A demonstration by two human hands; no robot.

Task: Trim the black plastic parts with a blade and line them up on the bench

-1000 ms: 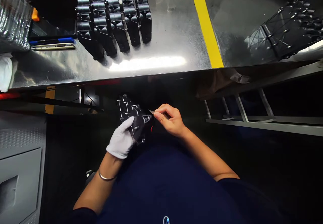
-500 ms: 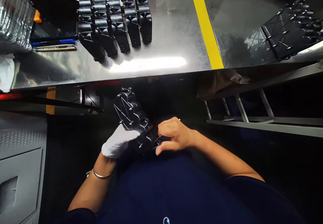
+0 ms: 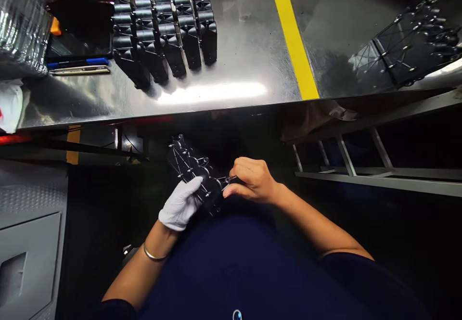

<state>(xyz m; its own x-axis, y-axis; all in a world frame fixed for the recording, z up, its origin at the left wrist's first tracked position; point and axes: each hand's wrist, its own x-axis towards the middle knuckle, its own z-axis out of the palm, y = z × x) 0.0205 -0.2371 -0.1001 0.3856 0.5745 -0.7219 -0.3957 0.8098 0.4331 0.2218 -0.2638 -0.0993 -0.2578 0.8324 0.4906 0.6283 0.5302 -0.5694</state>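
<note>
My left hand (image 3: 182, 204), in a white glove, grips a black moulded plastic part (image 3: 195, 171) below the bench edge. The thumb lies over the ribbed face; the other fingers are mostly hidden behind the part. The part has thin ribs, small round bosses and a row of rounded humps, and it is tilted. My right hand (image 3: 252, 180) is bare and closed at the part's right-hand edge, by a small boss. Something thin and dark shows between its thumb and forefinger, too small to name.
Several similar black parts (image 3: 168, 36) stand in a row on the metal bench (image 3: 245, 55). More lie at the right (image 3: 407, 45), past yellow tape (image 3: 294, 36). Stacked clear plastic trays (image 3: 21, 26) and a blue pen (image 3: 77, 62) are at left. A metal frame (image 3: 346, 154) stands lower right.
The black part has turned and tilted in my left hand, which has moved slightly right. My right hand has risen a little and its thumb has come closer to the fingers.
</note>
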